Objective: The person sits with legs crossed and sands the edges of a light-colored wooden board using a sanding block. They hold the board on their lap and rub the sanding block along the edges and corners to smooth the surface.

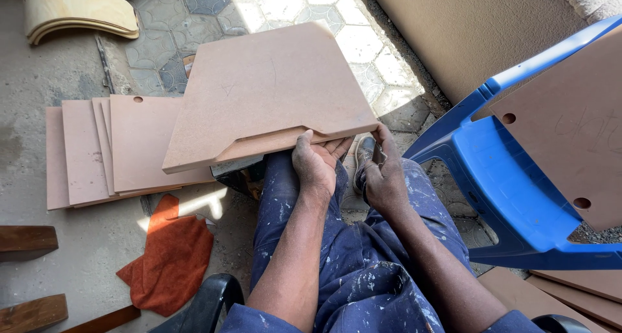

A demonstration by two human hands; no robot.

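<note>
Left hand (315,164) grip closed on brown fibreboard panel (272,90) near edge, right hand (383,177) gripping beside it, blue plastic chair (512,190) alongside

So the board (272,90) sits out in front of the knees, both hands at its near edge. Stack of panels (110,151) on the floor to its left, rag (172,255) nearer than that, and a chair (512,184) on the right with another panel (576,126) resting on it.
</note>
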